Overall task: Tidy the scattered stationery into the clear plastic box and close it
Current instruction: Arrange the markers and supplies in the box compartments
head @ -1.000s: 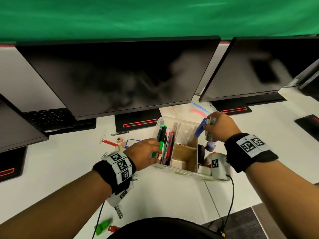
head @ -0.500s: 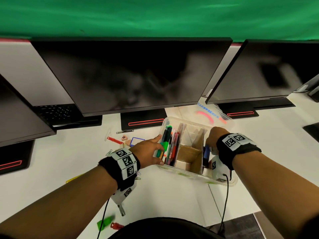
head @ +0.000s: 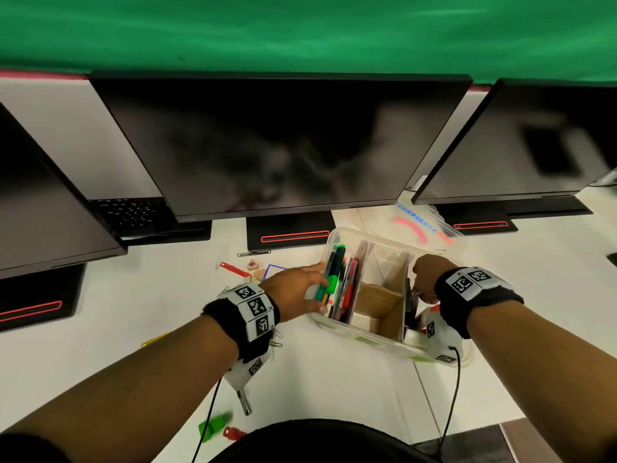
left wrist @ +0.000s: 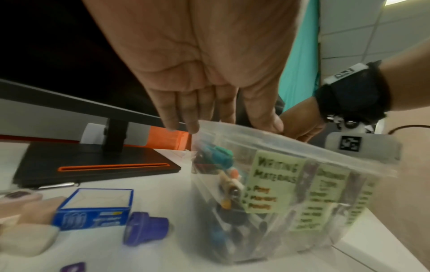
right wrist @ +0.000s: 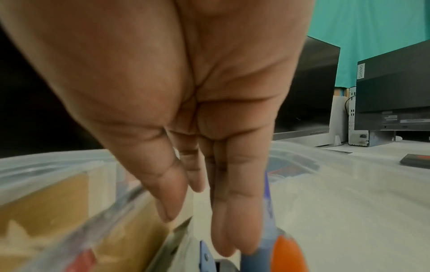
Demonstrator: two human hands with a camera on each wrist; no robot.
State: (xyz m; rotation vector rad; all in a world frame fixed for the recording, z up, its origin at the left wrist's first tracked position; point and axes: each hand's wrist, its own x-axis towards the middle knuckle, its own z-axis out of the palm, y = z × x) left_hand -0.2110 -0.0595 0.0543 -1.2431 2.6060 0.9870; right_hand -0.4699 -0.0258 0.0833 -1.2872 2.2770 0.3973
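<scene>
While left hand (head: 297,289) steadies it—box (head: 364,337) between hands.

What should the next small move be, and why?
Probably lift the right hand out of the box and reach for loose items. Its straight fingers have gone down into the right compartment, and erasers and a paper-clip carton lie outside while the left hand steadies the box.

**A:** What's along the desk's (head: 334,379) far edge?
**B:** Three dark monitors (head: 283,145), black stands with red strips (head: 293,236). Keyboard (head: 133,213) far-left, under the screens.
**A:** Behind?
**B:** Green backdrop (head: 300,31). Another monitor, Lenovo-branded (right wrist: 393,92), off right.
</scene>
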